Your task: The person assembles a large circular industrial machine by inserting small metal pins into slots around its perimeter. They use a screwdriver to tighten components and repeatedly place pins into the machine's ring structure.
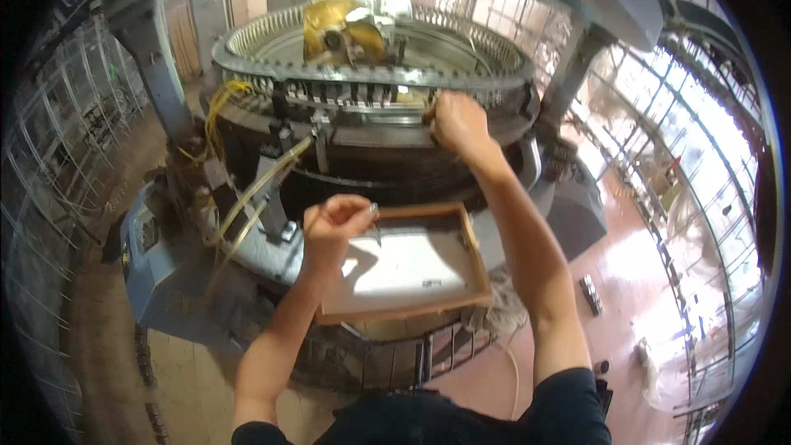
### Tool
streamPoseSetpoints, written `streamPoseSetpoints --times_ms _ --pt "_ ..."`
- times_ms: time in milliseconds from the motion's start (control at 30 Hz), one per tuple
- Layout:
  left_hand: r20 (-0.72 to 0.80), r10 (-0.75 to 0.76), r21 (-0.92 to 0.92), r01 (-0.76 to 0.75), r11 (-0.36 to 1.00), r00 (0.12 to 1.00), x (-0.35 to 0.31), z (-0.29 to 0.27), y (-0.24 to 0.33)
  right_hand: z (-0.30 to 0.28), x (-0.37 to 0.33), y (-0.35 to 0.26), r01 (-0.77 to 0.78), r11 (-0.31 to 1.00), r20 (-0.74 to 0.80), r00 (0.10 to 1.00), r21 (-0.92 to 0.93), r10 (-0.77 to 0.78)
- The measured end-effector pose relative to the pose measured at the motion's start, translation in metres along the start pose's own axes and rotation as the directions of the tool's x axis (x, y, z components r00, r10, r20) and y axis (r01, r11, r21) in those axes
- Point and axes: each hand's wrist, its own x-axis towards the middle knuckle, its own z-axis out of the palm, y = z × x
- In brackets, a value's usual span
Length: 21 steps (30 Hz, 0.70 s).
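Observation:
A large round knitting machine (371, 142) stands before me, its ring lined with upright metal parts. My right hand (460, 122) reaches to the front of that ring, right of the middle. Its fingers are curled closed against the rim, and they hide whatever they grip. Lower and to the left, my left hand (336, 221) pinches a small thin metal piece (376, 213) between thumb and fingertips. Beneath it rests a shallow wooden tray (412, 311) with a white bottom. A few tiny dark pieces (432, 283) lie inside the tray.
Yellowish tubes (262, 187) run along the machine's left front. Grey uprights (152, 66) flank the ring. A yellow part (338, 29) sits inside it. Pale bundled material (498, 313) hangs by the tray's right corner. Dark metal pieces (591, 295) lie on the floor to the right.

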Motion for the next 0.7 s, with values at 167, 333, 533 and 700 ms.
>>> streamPoseSetpoints --times_ms 167,333,533,700 --pt "0.107 -0.039 0.256 0.010 0.967 0.993 -0.015 0.003 0.002 -0.029 -0.037 -0.011 0.150 0.977 -0.237 0.965 0.151 -0.111" --pt "0.283 0.017 0.683 -0.214 0.698 0.959 -0.040 0.007 -0.005 -0.041 -0.163 -0.018 -0.067 0.900 0.154 0.988 0.431 0.000" --pt "0.442 0.015 0.774 -0.390 0.499 0.897 -0.041 0.023 -0.022 -0.020 -0.214 0.015 -0.150 0.959 0.175 0.978 0.240 0.110" --pt "0.498 0.021 0.757 -0.447 0.477 0.867 -0.032 0.046 -0.029 0.010 -0.229 0.007 0.034 0.999 0.063 0.997 0.021 -0.035"
